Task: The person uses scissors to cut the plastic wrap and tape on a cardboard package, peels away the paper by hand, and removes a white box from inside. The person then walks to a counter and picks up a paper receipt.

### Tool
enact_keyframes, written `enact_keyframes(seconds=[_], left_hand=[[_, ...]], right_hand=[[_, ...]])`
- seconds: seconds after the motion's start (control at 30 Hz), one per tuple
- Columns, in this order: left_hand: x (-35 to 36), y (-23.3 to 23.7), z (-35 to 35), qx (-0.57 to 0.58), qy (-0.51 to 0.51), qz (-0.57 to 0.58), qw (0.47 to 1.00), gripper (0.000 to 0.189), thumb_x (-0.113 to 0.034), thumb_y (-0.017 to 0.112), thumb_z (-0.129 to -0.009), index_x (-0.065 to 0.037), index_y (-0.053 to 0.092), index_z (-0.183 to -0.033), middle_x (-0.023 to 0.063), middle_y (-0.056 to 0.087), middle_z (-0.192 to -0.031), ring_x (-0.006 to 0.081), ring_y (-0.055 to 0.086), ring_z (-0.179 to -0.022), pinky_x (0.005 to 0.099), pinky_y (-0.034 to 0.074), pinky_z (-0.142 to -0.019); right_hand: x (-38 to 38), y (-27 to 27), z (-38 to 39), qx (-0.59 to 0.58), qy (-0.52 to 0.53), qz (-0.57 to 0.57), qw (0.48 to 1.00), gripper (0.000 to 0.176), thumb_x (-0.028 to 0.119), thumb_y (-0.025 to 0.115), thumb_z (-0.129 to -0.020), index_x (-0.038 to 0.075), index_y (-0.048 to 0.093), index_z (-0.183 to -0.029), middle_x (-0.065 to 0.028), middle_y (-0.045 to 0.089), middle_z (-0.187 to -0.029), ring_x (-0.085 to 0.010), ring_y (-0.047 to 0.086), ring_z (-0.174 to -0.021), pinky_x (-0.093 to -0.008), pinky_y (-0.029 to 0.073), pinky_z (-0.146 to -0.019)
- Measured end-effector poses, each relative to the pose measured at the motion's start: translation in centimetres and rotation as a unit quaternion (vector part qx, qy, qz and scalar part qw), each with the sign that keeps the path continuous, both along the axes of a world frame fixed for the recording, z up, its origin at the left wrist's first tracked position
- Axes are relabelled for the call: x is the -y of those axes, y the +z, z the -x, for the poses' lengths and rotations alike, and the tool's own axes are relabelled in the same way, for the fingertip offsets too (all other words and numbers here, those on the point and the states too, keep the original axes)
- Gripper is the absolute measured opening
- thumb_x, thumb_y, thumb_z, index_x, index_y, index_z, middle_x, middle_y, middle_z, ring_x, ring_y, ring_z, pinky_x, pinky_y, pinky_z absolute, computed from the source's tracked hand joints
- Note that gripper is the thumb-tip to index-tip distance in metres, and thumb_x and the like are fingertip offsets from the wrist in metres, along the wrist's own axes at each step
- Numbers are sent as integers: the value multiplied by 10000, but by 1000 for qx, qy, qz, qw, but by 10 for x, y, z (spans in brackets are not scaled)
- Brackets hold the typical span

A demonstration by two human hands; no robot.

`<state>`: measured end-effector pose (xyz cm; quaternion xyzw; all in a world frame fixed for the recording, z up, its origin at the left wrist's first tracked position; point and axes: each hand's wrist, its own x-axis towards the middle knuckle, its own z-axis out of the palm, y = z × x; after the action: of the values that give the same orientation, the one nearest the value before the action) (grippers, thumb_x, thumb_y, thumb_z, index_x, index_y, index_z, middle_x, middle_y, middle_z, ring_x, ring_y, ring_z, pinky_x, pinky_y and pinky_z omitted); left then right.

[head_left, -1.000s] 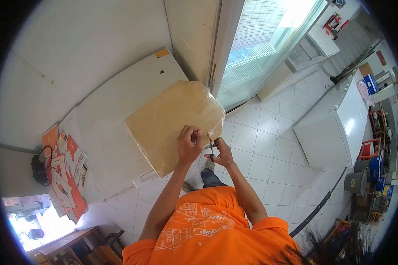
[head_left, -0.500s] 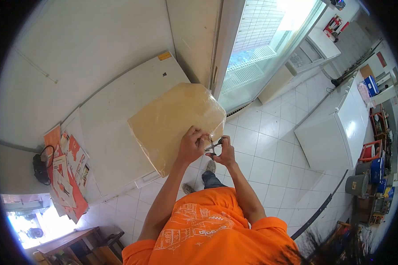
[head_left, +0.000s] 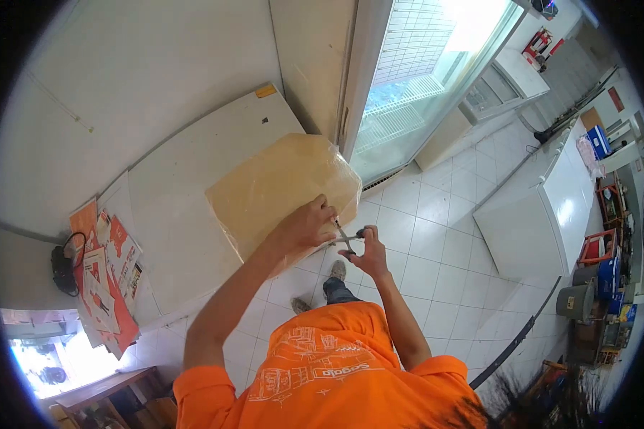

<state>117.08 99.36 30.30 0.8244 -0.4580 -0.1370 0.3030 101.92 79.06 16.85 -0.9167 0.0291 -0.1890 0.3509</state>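
Standing at a white lid with a flat brown packet raised in front of the chest, wrapped in clear film that shines along its right edge. Cannot tell whether the packet's far side rests on the lid or hangs free; its near corner juts out over the tiled floor.

Left hand clamped on the packet's near right corner, fingers curled over the top and pinching the film taut. Right hand closed through the handles of a small pair of scissors, blades pointing up and left toward that same corner, just beside the left fingers. Too small to tell whether the blades are parted or whether they bite into the film.

Judging by this: early in the cutting. Corner picked out and held, scissors brought to it, but no slit, flap or loose strip showing anywhere along the film; the wrap looks whole over the broad face and the far edges. Left to do, by the look of it: nearly the whole cut, and the film to come off.

Off to the left on the lid, a heap of orange and white papers. Beyond the packet, a bright glass door.
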Motion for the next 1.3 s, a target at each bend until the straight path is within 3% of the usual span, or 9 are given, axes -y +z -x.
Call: enact_keyframes(seconds=[0.27, 0.33, 0.43, 0.57, 0.63, 0.8, 1.03, 1.1, 1.3], left_hand=[[39, -19, -55, 111, -282, -195, 933, 220, -137, 755, -757, -16, 706, -934, 166, 625, -996, 348, 629, -985, 455, 530, -871], [43, -13, -57, 112, -295, -208, 926, 239, -111, 760, -721, -16, 709, -934, 147, 625, -1013, 337, 648, -976, 443, 544, -846], [50, 3, -55, 115, -322, -249, 906, 219, -82, 735, -713, -10, 709, -918, 145, 630, -999, 331, 636, -1011, 431, 543, -846], [50, 12, -58, 141, -359, -232, 893, 199, -68, 695, -743, -25, 720, -936, 124, 639, -1039, 317, 605, -1084, 435, 535, -888], [46, 24, -56, 130, -346, -231, 900, 187, -85, 705, -761, -43, 724, -942, 101, 635, -1065, 301, 604, -1102, 431, 536, -892], [42, 36, -45, 166, -307, -245, 905, 151, -161, 729, -832, -89, 733, -965, 39, 634, -1113, 252, 601, -1129, 413, 532, -901], [34, 31, -39, 203, -257, -260, 908, 161, -224, 696, -904, -106, 732, -1007, 40, 639, -1118, 231, 607, -1132, 441, 521, -910], [29, 29, -37, 207, -254, -253, 910, 160, -231, 683, -915, -110, 730, -1009, 43, 638, -1112, 231, 609, -1132, 445, 517, -912], [15, 20, -36, 154, -199, -186, 950, 158, -224, 649, -932, -94, 706, -1003, 62, 620, -1082, 265, 650, -1033, 430, 554, -824]], right_hand=[[31, -5, 100, -53, -75, -48, 995, 718, 428, 958, -672, 37, 497, -1059, -103, 514, -983, -272, 529, -761, -384, 477, -626], [31, 2, 114, -51, -87, -64, 993, 706, 411, 964, -669, 46, 494, -1049, -88, 510, -964, -252, 506, -732, -372, 462, -612], [30, 25, 126, -188, -119, -116, 968, 644, 432, 939, -707, 52, 523, -1018, -86, 557, -950, -285, 581, -797, -398, 497, -683], [37, 43, 114, -150, -88, -95, 980, 626, 405, 945, -691, 61, 531, -1011, -87, 584, -954, -287, 611, -804, -390, 506, -683], [39, 66, 94, -128, -64, -48, 989, 622, 421, 969, -647, 77, 557, -962, -44, 608, -912, -222, 620, -782, -349, 507, -667], [56, 107, 35, -198, -14, 36, 979, 610, 538, 910, -678, 94, 609, -968, -38, 646, -966, -253, 686, -841, -386, 543, -693], [72, 136, -18, -195, 64, 102, 973, 574, 513, 900, -694, 100, 623, -981, -15, 652, -994, -255, 695, -833, -381, 549, -690], [75, 142, -22, -230, 83, 90, 966, 440, 315, 867, -719, 132, 617, -1031, -28, 623, -994, -265, 670, -903, -432, 540, -701], [80, 140, -23, -217, 97, 91, 967, 462, 331, 880, -706, 141, 605, -1026, -25, 626, -988, -256, 671, -920, -423, 533, -701]])
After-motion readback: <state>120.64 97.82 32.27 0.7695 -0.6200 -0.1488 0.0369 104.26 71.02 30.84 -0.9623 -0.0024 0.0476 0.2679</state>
